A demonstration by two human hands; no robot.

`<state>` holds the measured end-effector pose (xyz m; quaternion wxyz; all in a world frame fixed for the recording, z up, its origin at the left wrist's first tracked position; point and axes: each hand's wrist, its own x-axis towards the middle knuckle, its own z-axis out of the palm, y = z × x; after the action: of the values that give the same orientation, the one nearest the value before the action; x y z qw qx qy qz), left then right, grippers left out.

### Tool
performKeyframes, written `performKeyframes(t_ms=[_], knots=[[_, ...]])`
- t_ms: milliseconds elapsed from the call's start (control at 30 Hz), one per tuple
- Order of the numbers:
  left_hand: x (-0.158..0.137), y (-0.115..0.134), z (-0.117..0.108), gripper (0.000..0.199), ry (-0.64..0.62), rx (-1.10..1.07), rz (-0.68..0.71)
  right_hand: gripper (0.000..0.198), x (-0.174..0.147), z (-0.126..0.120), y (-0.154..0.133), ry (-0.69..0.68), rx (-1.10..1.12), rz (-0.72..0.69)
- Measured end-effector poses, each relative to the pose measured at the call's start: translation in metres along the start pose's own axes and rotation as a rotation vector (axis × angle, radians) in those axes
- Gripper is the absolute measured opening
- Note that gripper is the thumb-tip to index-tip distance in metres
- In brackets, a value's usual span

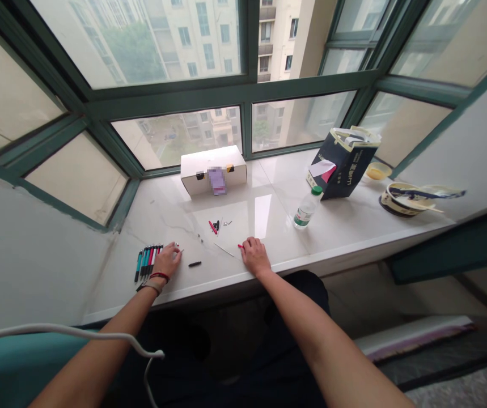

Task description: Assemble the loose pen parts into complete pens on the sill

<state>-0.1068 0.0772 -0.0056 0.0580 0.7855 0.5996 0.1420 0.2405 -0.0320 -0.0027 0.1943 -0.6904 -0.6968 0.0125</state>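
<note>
My left hand (168, 260) rests on the white sill just right of a row of pens (144, 262) with teal, red, white and black bodies. Its fingers are curled together, and a small pale tip shows at them; what it belongs to is hidden. My right hand (255, 255) is closed on a red pen part (240, 246), mostly covered by the fingers. Between the hands lie a thin pen refill (224, 249) and a black pen grip (194, 264). Farther back is a small pile of red and black pen parts (214, 226), with tiny metal pieces beside it.
A white box (213, 170) stands against the window. To the right are a clear bottle with a green cap (306, 209), a dark paper bag (345, 164), a yellow-lined lid (378, 171) and a food bowl (405, 201). A white cable (77, 330) crosses the lower left.
</note>
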Motion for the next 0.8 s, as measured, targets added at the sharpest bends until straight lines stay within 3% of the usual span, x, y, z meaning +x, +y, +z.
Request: performKeyframes(t_ms=[433,633,800], knots=[[-0.004,0.038,0.008,0.021,-0.034,-0.059,-0.083,0.014,0.000,-0.001,0.001,-0.015,0.008,0.002],[-0.011,0.058,0.014,0.021,0.027,-0.289,-0.082,0.016,0.000,-0.003,0.000,-0.016,0.011,0.013],[-0.007,0.047,0.001,0.032,0.146,-0.417,-0.275,0.017,0.000,-0.002,0.000,-0.018,0.012,0.012]])
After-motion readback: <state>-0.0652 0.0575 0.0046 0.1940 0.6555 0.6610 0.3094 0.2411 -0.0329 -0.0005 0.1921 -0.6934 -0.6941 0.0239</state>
